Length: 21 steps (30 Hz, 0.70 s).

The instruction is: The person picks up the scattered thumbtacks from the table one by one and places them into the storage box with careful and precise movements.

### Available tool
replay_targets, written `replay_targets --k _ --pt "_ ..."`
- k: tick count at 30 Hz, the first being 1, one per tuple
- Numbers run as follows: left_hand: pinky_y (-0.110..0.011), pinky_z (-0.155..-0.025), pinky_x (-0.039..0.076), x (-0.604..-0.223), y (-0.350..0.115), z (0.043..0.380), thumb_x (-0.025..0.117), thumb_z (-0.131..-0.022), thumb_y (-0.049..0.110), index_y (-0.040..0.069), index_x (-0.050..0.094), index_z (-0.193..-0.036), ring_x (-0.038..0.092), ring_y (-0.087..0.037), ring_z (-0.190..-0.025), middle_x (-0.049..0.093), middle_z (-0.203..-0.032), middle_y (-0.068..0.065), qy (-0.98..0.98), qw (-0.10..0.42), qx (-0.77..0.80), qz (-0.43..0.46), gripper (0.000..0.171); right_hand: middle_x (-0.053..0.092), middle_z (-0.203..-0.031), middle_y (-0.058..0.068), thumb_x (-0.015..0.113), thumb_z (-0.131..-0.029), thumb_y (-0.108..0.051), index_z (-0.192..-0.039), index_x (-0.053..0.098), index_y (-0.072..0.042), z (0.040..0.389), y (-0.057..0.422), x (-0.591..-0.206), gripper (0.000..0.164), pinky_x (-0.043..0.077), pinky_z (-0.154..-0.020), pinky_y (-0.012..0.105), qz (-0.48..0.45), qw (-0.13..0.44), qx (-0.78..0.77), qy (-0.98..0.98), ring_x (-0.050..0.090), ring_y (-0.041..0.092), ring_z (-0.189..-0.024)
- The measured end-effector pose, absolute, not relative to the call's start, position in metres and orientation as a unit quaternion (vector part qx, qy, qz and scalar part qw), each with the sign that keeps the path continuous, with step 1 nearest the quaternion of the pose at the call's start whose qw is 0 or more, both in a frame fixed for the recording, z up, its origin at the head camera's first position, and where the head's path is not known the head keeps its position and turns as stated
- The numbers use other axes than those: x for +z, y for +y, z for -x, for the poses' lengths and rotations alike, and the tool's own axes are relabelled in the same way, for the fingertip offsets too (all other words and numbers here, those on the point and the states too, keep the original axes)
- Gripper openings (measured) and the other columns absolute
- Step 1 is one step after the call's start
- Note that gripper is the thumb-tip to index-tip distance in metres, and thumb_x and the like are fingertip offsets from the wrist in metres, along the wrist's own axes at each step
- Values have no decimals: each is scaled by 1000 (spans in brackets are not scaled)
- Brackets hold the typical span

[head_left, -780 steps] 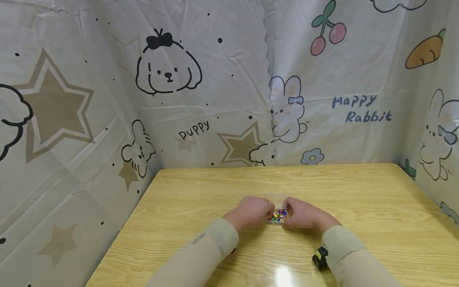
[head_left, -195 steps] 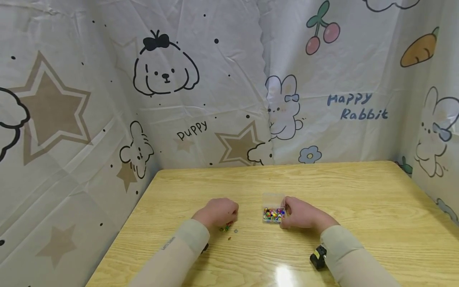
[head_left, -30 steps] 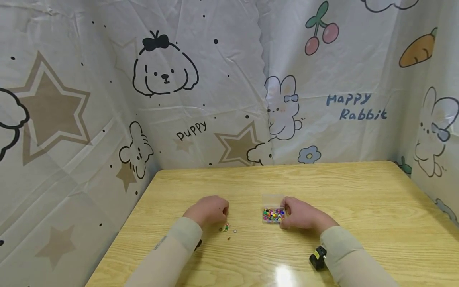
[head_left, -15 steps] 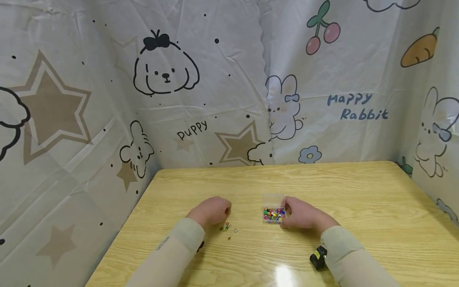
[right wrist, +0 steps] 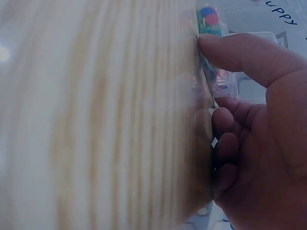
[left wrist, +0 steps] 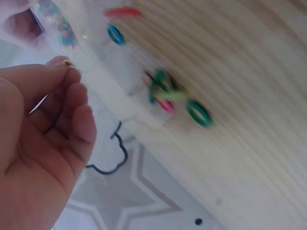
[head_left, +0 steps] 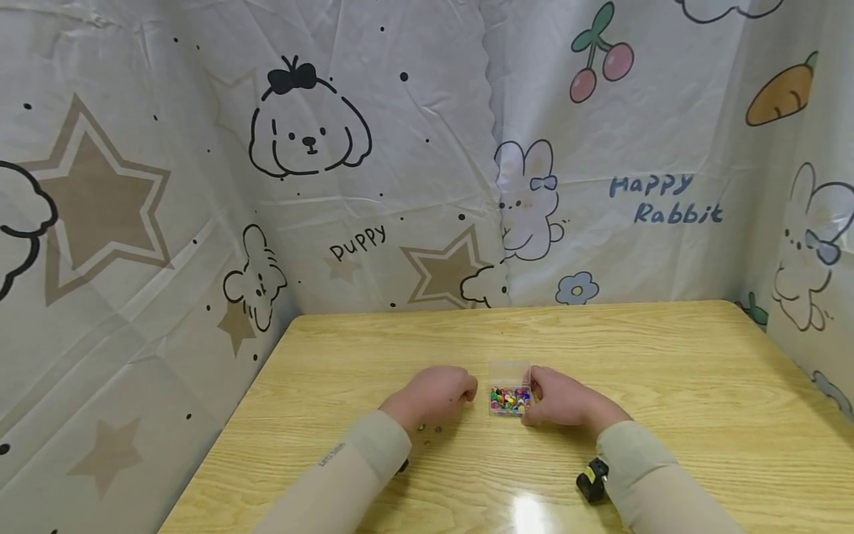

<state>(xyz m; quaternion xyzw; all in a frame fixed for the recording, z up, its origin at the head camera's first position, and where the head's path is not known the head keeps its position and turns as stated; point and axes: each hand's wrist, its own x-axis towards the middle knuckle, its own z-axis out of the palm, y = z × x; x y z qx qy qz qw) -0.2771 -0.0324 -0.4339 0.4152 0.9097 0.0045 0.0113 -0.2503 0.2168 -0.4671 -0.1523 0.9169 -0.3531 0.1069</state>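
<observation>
My left hand (head_left: 437,394) has its thumb and forefinger pinching a tiny gold-coloured piece (left wrist: 68,63), too blurred to identify; its other fingers are loosely curled. The hand hovers just left of a small clear plastic box (head_left: 509,373) with its lid up. Small multicoloured pieces (head_left: 510,401) fill the box. My right hand (head_left: 563,397) grips the box's right side, thumb at the near side and fingers behind. Below the left wrist lie several small coloured rings: a green ring (left wrist: 199,113), a blue ring (left wrist: 115,35) and a red one (left wrist: 123,12) among them.
The wooden table (head_left: 520,463) reaches back to a patterned curtain (head_left: 440,148), which also hangs along both sides. A black wrist device (head_left: 592,480) sits under the right sleeve.
Over the last half second my left hand has moved right, from beside the loose rings towards the box. Since the oldest frame, rings have appeared on the table. My right hand stays on the box.
</observation>
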Motion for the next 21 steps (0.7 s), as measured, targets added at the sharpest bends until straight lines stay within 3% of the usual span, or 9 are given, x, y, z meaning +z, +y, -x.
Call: replay_targets --k 6,14,21 --pt "-19 -61 45 -432 -17 273 60 -93 11 20 65 -88 46 -1 -67 55 -79 11 891 -22 3 -453 11 46 -78 5 80 -66 -22 -96 48 -10 252 217 -471 45 35 -61 34 143 110 -353 918 43 17 -68" --pt "-19 -54 40 -437 1 272 62 -92 12 22 63 -80 42 -3 -60 49 -72 11 876 -56 -5 -480 15 48 -79 5 81 -65 -23 -96 49 -11 255 218 -472 46 36 -61 34 139 108 -348 921 44 17 -69" --pt "-17 -51 35 -445 9 273 61 -92 14 23 58 -77 39 -3 -58 45 -71 11 873 -55 -23 -485 18 46 -78 5 81 -66 -23 -97 49 -10 253 218 -471 46 35 -61 34 150 105 -344 921 43 17 -68"
